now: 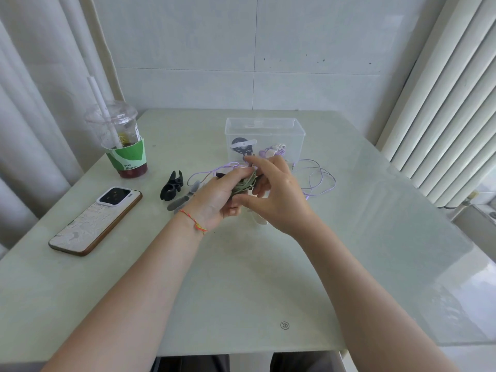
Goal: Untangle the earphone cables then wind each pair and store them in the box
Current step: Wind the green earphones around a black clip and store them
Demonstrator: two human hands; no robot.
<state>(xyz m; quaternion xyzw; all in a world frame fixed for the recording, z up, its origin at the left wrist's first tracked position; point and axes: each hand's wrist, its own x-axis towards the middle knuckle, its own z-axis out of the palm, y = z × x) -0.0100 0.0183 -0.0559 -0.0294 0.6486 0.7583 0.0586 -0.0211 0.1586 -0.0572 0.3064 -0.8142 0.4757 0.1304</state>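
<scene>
A clear plastic cup (122,140) with a green paper sleeve, a dome lid and a white straw stands at the upper left of the pale green surface (241,291). Just below it, a phone in a white patterned case (95,221) lies face down.

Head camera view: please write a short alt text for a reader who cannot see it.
Both hands, left hand and right hand, hold a grey-green earphone cable bundle above a pale table. Behind them stands a clear box, with loose purple cable beside it; a phone and drink cup lie left.
</scene>
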